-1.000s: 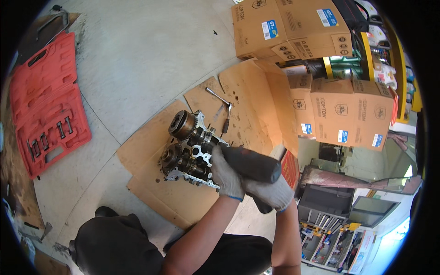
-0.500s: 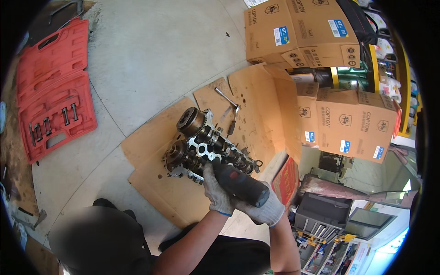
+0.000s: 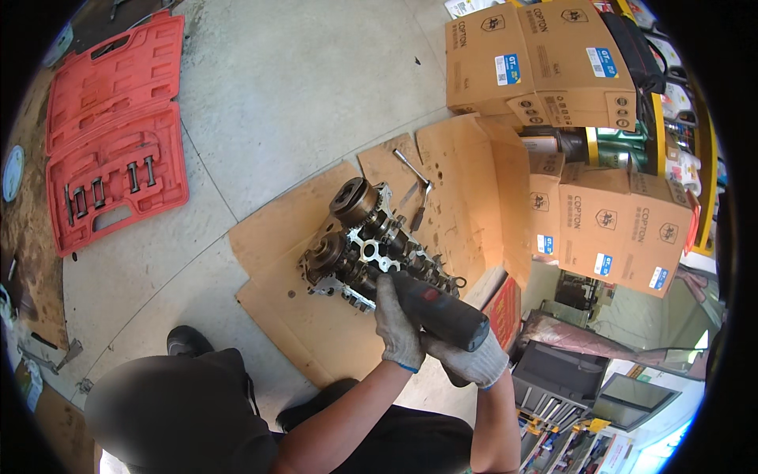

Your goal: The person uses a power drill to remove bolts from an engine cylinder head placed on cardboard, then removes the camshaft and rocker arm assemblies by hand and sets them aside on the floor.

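Note:
A black cordless impact wrench (image 3: 442, 312) slants over an engine cylinder head (image 3: 383, 249), its front end at the metal. My left hand (image 3: 396, 324), in a grey-white work glove, is closed round the front part of the wrench. Behind and below the tool body, my right hand (image 3: 474, 359), also gloved, grips its handle; some of those fingers are hidden. The cylinder head has two round camshaft gears at its left end and lies on a flattened cardboard sheet (image 3: 272, 316). The wrench hides where its tip meets the head.
A ratchet wrench (image 3: 414, 170) lies on the cardboard beyond the cylinder head. An opened red tool case (image 3: 170, 154) is on the floor at left. Cardboard boxes (image 3: 545, 71) stand at the far right, with a grey tool cabinet (image 3: 545, 387) nearer. A dark shoe (image 3: 189, 341) shows lower left.
The whole view has shifted, so the floor and things appear farther right in the picture. Both hands keep their grip on the impact wrench, still at the cylinder head.

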`<state>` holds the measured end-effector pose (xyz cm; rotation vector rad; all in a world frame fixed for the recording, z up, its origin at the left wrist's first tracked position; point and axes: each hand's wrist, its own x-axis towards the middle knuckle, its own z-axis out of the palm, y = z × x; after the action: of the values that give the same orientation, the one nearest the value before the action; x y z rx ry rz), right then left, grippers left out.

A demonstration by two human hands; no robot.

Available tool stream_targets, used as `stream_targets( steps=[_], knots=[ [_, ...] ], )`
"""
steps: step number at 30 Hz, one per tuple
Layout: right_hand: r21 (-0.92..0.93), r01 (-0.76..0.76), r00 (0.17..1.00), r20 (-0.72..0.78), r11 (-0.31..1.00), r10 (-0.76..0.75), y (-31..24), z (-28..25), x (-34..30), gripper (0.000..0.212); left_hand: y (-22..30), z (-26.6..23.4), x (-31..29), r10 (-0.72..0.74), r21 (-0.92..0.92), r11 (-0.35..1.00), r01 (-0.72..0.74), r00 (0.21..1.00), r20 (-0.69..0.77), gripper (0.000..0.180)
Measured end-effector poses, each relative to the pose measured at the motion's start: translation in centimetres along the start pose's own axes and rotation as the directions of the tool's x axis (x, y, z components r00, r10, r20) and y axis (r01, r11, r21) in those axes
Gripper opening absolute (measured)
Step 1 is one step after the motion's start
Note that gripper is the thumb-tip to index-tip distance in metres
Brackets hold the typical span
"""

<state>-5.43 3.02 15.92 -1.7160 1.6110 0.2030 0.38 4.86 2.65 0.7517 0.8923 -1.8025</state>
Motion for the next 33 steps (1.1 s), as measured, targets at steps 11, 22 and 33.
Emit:
stream_targets(
  steps=[11,22,33],
  knots=[
    [0.255,-0.142,0.990,0.059,0.957,0.131,1.1,1.2,-1.4,0.059,-0.5,-1.4,-1.4,0.074,0.061,0.996,-0.065,0.985,-0.153,0.054],
    [-0.053,0.004,0.997,0.077,0.999,0.000,0.2,0.9,-1.1,0.040,-1.2,-5.2,0.3,0.161,0.100,0.982,-0.162,0.987,0.022,0.059],
    [0.069,-0.060,0.997,0.056,0.996,0.056,2.3,1.5,-2.7,0.044,-1.5,-3.3,-1.6,0.059,0.049,0.997,-0.056,0.996,-0.061,0.061]
  ],
)
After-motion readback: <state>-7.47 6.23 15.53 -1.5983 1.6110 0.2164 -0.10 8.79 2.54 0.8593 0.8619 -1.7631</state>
